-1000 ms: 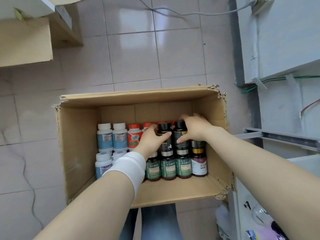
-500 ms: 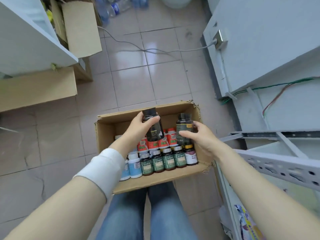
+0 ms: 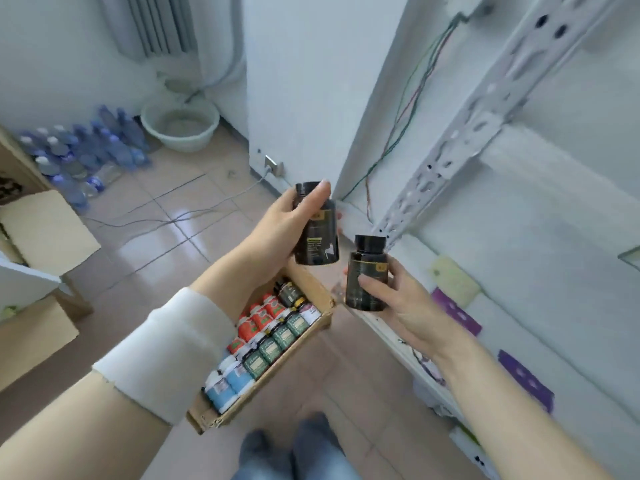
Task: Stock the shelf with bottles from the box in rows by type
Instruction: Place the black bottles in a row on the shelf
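Note:
My left hand (image 3: 282, 223) grips a black bottle (image 3: 317, 242) with a gold label, held upright above the far end of the cardboard box (image 3: 304, 277). My right hand (image 3: 398, 299) grips a second black bottle (image 3: 367, 263) of the same kind, lower and to the right, near the white metal shelf (image 3: 540, 244). The box lies on the floor below my left forearm. It holds rows of bottles: blue-labelled white ones (image 3: 228, 382), red ones (image 3: 258, 317) and green-labelled dark ones (image 3: 277, 341). My forearm hides the box's left part.
A perforated shelf upright (image 3: 460, 133) runs diagonally past the shelf. Purple tags (image 3: 457, 311) line the shelf edge. Water bottles (image 3: 86, 150) and a basin (image 3: 180, 126) stand on the tiled floor at the back left. Other cardboard boxes (image 3: 41, 230) sit at the left. My knees (image 3: 294, 452) show below.
Both hands have lifted the two black bottles out of the box and carried them up and right towards the shelf. The view has swung from the box to the shelf.

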